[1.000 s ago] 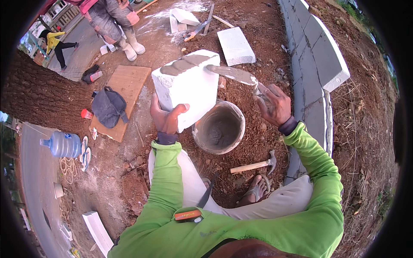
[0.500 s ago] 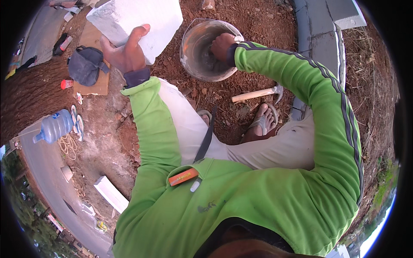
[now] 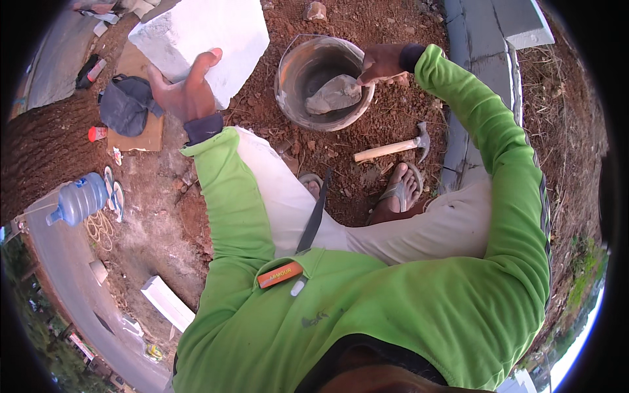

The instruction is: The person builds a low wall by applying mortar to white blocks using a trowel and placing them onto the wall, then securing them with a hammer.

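Observation:
My left hand [image 3: 187, 92] grips a large white concrete block [image 3: 209, 36] from below and holds it up at the upper left. My right hand [image 3: 383, 62] holds a trowel [image 3: 334, 95] whose blade, loaded with grey mortar, is down inside a round metal bucket [image 3: 288, 105] on the red soil. The bucket sits just right of the raised block. Both arms wear bright green sleeves.
A hammer [image 3: 393, 147] with a wooden handle lies on the soil by my sandalled foot [image 3: 401, 190]. A course of grey blocks [image 3: 472, 78] runs along the right. At the left are a blue water jug [image 3: 78, 200], dark cloth on cardboard [image 3: 128, 105] and a white block [image 3: 167, 302].
The view has tilted down toward my body. My right hand has gone from holding the trowel over the block to dipping it into the bucket. The left hand still carries the block.

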{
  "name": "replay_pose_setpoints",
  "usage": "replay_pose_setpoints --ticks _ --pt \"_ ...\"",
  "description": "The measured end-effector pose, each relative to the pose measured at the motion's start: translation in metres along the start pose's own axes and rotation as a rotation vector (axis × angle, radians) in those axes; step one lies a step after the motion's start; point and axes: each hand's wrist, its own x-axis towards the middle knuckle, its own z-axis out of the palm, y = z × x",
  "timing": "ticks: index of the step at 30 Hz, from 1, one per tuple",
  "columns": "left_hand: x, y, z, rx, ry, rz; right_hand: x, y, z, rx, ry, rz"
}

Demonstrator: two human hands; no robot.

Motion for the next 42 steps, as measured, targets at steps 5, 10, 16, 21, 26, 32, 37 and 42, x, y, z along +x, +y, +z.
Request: replay_pose_setpoints --ticks 5,10,16,21,26,32,37,42 --pt "-0.002 0.006 -0.005 -0.037 0.018 -0.074 -0.038 0.06 0.0 0.294 0.098 -0.076" --pt "-0.002 0.011 -0.004 -0.009 -0.095 -0.099 -0.084 0.069 -0.002 0.754 0.241 -0.343" --pt "-0.016 0.025 0.016 -0.083 -0.219 -0.168 -0.115 -0.001 -0.032 0.748 0.637 -0.66" --pt "-0.027 0.037 0.032 -0.132 -0.31 -0.163 -0.127 -0.03 -0.037 0.051 1.4 -0.542" --pt "-0.031 0.043 0.043 -0.112 -0.288 -0.13 -0.116 -0.021 -0.019 -0.315 1.622 -0.383" --pt "-0.034 0.039 0.041 -0.117 -0.268 -0.19 -0.115 -0.014 -0.007 -0.415 1.623 -0.462" --pt "-0.032 0.04 0.04 -0.082 -0.263 -0.168 -0.133 -0.023 -0.015 -0.171 1.492 -0.465" --pt "-0.033 0.033 0.046 -0.128 -0.264 -0.189 -0.12 -0.046 -0.022 -0.276 1.5 -0.341"
